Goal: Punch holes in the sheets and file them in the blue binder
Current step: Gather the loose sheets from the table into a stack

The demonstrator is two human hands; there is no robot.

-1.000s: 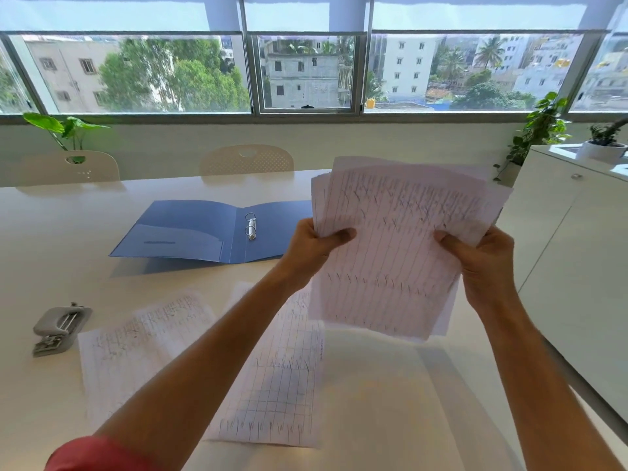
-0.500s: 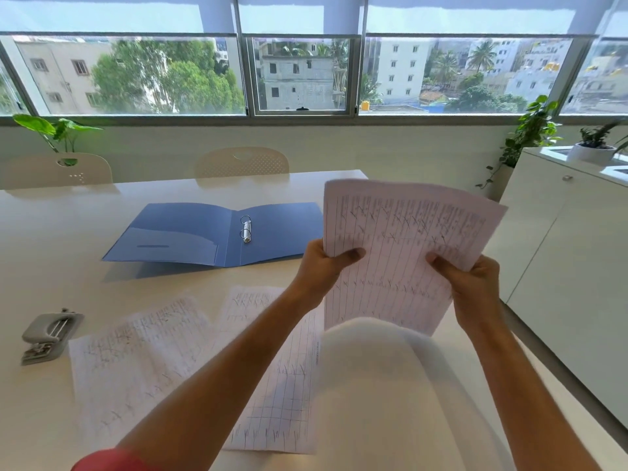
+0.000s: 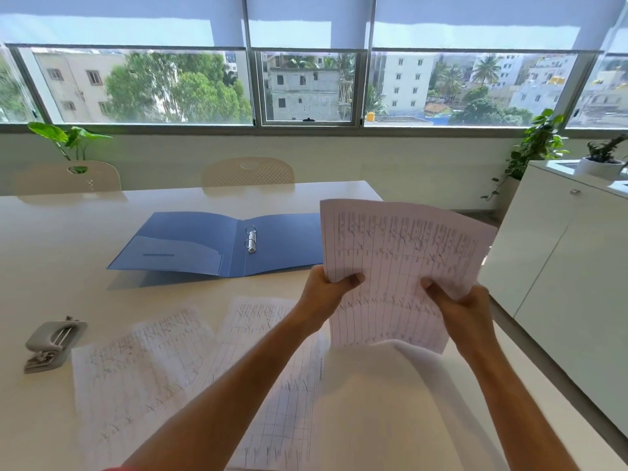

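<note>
I hold a squared-up stack of printed sheets [image 3: 397, 266] upright above the white table [image 3: 61, 239]. My left hand [image 3: 328, 292] grips its left edge and my right hand [image 3: 457, 307] grips its right edge. The stack's bottom edge rests on or just above the tabletop. The blue binder [image 3: 190, 246] lies open flat further back, its metal rings [image 3: 250, 239] in the middle. Two more sheets [image 3: 142, 365] lie flat on the table under my left forearm. A grey hole punch [image 3: 51, 343] sits at the left.
Two beige chairs [image 3: 248, 173] stand at the table's far side. A white cabinet [image 3: 571, 283] with a potted plant [image 3: 601, 161] runs along the right. Leafy plants stand under the windows at left and right.
The fanned sheets have been squared into one neat stack. Both hands have lowered it toward the table.
</note>
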